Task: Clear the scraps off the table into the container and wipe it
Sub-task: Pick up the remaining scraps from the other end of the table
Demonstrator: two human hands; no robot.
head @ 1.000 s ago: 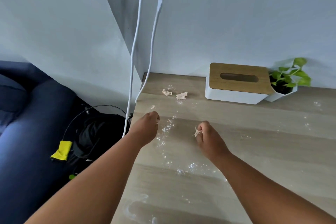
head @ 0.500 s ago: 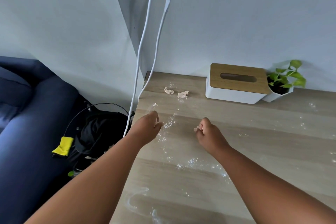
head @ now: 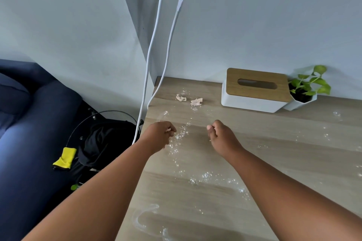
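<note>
While the view has tilted a bit since a second ago, the real change is small: the scrap that stuck out of the right hand (head: 220,137) at the knuckles is now nearly swallowed by the fist, and both hands sit a touch further toward the wall. Means pickup of the near bits looks done on both sides, not dumped yet. Left hand (head: 159,135) is curled, thumb against fingertips, pinching something pale at the tips, probably a crumb or small scrap. Right hand is clenched knuckles-up; a pale fleck shows by the thumb, can't tell how much is inside. Both hover low over the table (head: 284,162), forearms reaching in from the bottom, hands apart with a trail of white crumbs (head: 181,135) between them. Two larger scraps (head: 189,100) are left near the back edge, beyond the hands, left of the tissue box (head: 254,90); plant pot (head: 302,100) touches the box on the right. No container in view, no cloth either. Guess: grab the far two, then find the bin; wipe is all still to do, powder everywhere.
</note>
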